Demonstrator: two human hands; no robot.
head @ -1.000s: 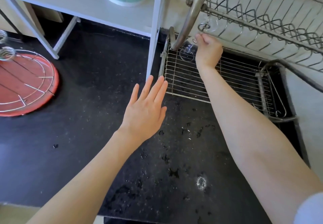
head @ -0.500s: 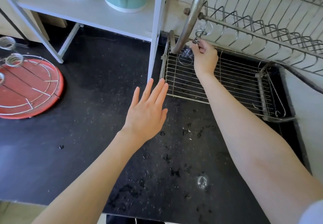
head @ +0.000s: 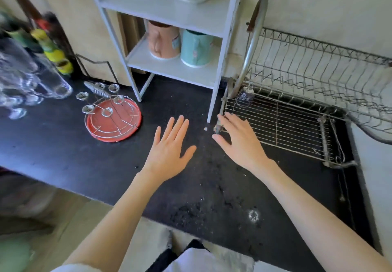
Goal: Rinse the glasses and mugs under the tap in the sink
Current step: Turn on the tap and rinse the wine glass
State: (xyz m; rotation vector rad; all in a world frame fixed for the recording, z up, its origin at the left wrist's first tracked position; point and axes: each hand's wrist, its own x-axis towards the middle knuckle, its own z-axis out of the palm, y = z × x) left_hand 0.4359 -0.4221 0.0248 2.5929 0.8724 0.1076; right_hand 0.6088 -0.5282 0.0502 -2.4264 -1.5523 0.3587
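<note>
Change since the earlier frame: the right hand has come away from the far left corner of the drying rack, where it was at the small glass, and is now at the rack's near left corner. The view has swung left and back, bringing more of the table into sight.

Right hand: fingers spread and relaxed, holding nothing, tips over the rack's edge; contact cannot be told.

Left hand: flat, fingers straight and slightly apart, over the table, holding nothing.

Small glass: clear, in the rack's far left corner beside the curved metal upright. Judged light, brittle, and slippery if wet; best taken round the body with thumb opposite fingers, not by the rim.

Further glasses: blurred cluster at far left. Same handling; take one at a time.

Two mugs, pink and teal: on the white shelf unit. Judged heavier, stiff, chippable; any handles are unclear, so grip round the body.

Also present: red round tray with wire stand, left of the hands. No sink or tap in view.
</note>
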